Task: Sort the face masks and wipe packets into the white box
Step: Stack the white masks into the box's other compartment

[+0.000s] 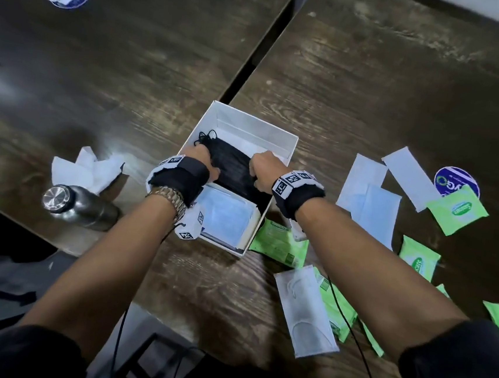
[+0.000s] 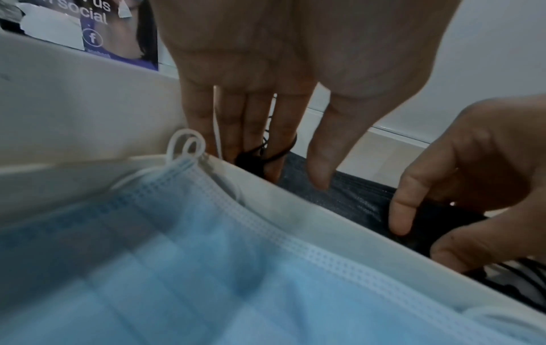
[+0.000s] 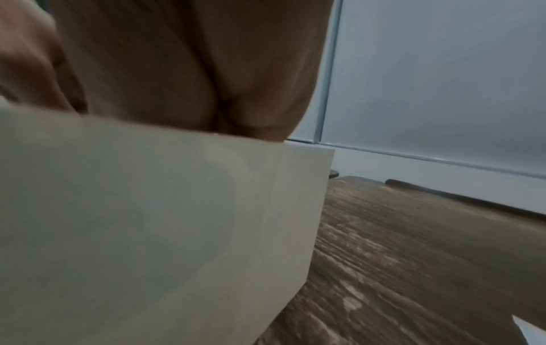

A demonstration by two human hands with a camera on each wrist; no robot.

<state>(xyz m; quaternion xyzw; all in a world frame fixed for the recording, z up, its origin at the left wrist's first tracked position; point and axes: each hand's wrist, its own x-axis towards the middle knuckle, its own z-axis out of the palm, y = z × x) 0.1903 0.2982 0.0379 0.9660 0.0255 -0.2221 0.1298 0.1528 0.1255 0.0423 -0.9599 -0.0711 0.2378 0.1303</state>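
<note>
The white box (image 1: 257,122) stands mid-table, split by a divider (image 2: 295,205). Its near compartment holds blue masks (image 1: 227,217) (image 2: 207,256). A stack of black masks (image 1: 232,166) (image 2: 354,200) lies in the far compartment. My left hand (image 1: 205,163) (image 2: 277,170) reaches straight down with its fingers on the stack's left end, by the ear loops. My right hand (image 1: 259,171) (image 2: 428,233) pinches the stack's right end between curled index finger and thumb. The right wrist view shows only my palm (image 3: 177,70) above the box's outer wall (image 3: 147,221).
Green wipe packets (image 1: 279,243) (image 1: 456,208) (image 1: 418,260), wrapped white masks (image 1: 306,310) and blue masks (image 1: 377,213) lie scattered right of the box. A steel bottle (image 1: 79,206) and crumpled tissue (image 1: 91,170) sit to the left. A gap (image 1: 262,46) splits the two tables.
</note>
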